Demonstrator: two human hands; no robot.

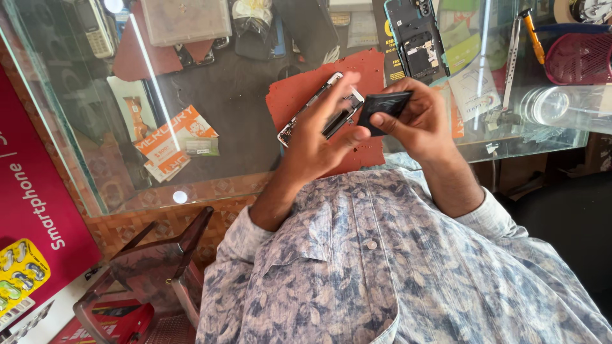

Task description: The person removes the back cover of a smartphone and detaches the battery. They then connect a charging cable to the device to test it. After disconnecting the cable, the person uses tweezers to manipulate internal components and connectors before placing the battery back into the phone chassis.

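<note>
Left hand (319,137) grips the phone frame (331,111) above the red mat (299,95); right hand (417,121) pinches the black battery (386,108) just beside it, thumb on top. An opened phone (417,38) lies on the glass tabletop (242,95) beyond.

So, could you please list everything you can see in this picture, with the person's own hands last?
Phone frame: one, silver, in the left hand over the mat.
Battery: one, black, flat, pinched in the right hand.
Mat: one, red, on the glass counter.
Opened phone: one, dark, back removed, at the counter's far side.
Glass counter: one, clear, phones and cards beneath.
Screwdriver: one, orange handle, far right.
Basket: one, dark red mesh, far right corner.
Wooden chair: one, brown, lower left.
Shirt: one, blue-grey, leaf print.
Left hand: holds the phone frame.
Right hand: holds the battery.
</note>
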